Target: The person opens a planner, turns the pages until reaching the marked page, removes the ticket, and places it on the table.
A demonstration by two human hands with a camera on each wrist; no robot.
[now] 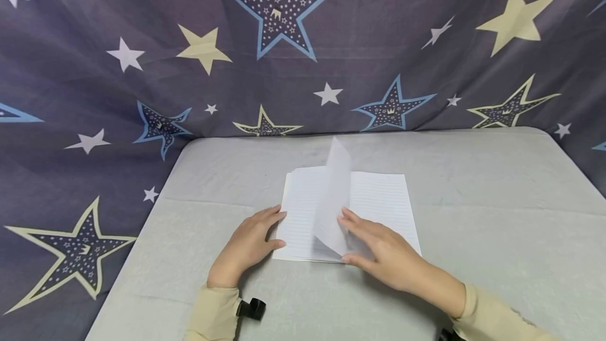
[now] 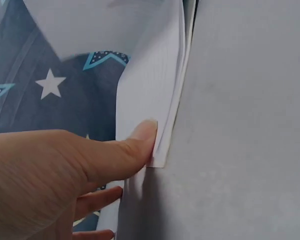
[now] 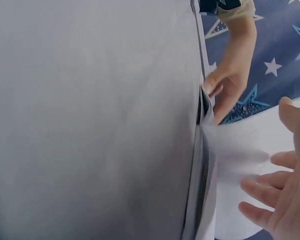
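Note:
An open lined notebook point(image 1: 383, 196) lies on the table, and one of its pages point(image 1: 335, 193) stands nearly upright near the middle. My left hand point(image 1: 251, 243) rests at the notebook's left edge. In the left wrist view, the thumb point(image 2: 140, 137) of that hand lies on the page corner, with its other fingers spread along the side. My right hand point(image 1: 385, 251) is over the right-hand page, its fingertips against the raised page. Loosely extended fingers point(image 3: 267, 187) of the right hand show beside the white paper in the right wrist view.
A pale grey cloth covers the table point(image 1: 492, 236). Behind and to the left hangs a dark curtain point(image 1: 156, 9) printed with stars. A black strap device point(image 1: 253, 309) sits at the left wrist.

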